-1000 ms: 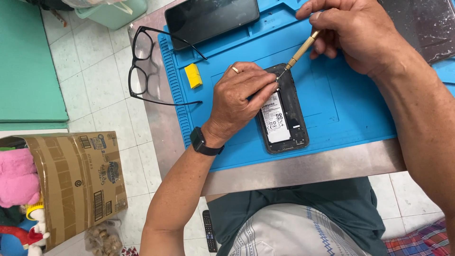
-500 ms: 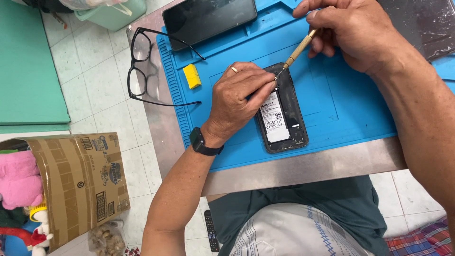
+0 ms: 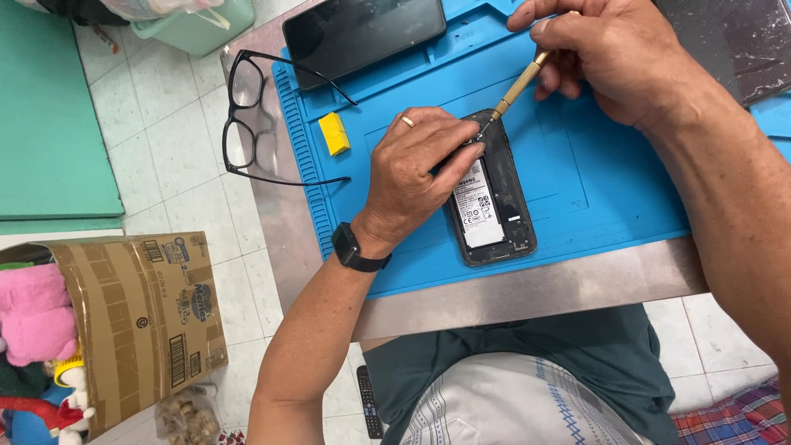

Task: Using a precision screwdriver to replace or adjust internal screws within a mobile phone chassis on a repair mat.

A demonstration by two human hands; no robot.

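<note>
An opened phone [image 3: 491, 202] with its white battery showing lies on a blue work mat [image 3: 610, 181]. My left hand [image 3: 416, 169], with a ring and a black wristwatch, rests on the phone's upper left side and presses it down. My right hand [image 3: 614, 53] holds a tan-handled screwdriver [image 3: 515, 86] whose tip touches the phone's top edge, right by my left fingertips.
Black glasses [image 3: 247, 115] lie at the mat's left edge beside a small yellow block [image 3: 334, 133]. A dark phone screen [image 3: 362, 33] lies at the mat's far end. A dark panel [image 3: 733, 41] is at top right. A cardboard box [image 3: 132, 317] with toys stands on the tiled floor.
The hands, the screwdriver and the phone keep their places; only the view shifts slightly.
</note>
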